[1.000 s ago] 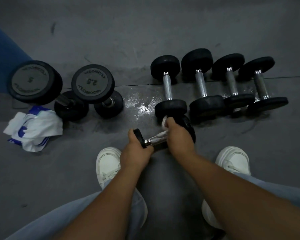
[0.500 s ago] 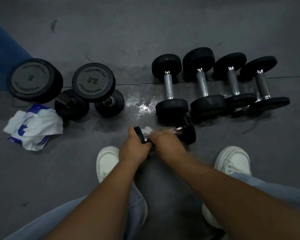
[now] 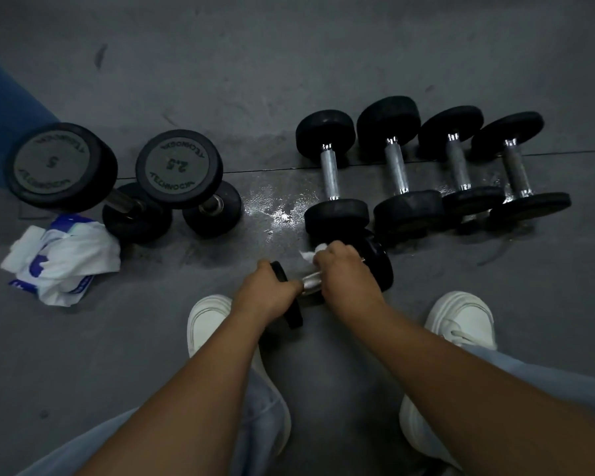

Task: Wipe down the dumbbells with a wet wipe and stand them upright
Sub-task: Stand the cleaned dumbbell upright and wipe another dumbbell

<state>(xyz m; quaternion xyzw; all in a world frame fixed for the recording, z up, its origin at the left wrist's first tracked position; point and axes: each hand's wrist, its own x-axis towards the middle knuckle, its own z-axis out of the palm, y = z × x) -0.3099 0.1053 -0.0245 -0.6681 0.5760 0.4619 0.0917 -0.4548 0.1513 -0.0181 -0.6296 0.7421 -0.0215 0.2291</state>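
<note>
Grip: the near black rubber head of a small chrome-handled dumbbell (image 3: 309,282) is clasped by the left hand (image 3: 265,292), fingers curled over the rim, apparently to steady it and stop it rolling. The chrome handle is enclosed by the right hand (image 3: 349,280), with a crumpled white wet wipe (image 3: 310,253) pinched under the fingers. One corner of the wipe is left showing past the knuckles.

The dumbbell is held crosswise, low over the dark grey rubber floor (image 3: 323,63), ahead of two white shoes (image 3: 207,321). Whether it touches the floor cannot be told.

Step judged: the handle is being wiped; this piece is not yet stood on end.

Two black dumbbells marked 5 (image 3: 61,163) and 2.5 (image 3: 179,164) are stood upright at the left and are presumed finished. Four black chrome-handled dumbbells (image 3: 397,166) are laid side by side at the right and are presumed to be awaiting wiping. A glossy wet patch (image 3: 275,214) is noted between the groups. A white-and-blue wipe packet (image 3: 62,259) is kept within reach beside the upright pair.
</note>
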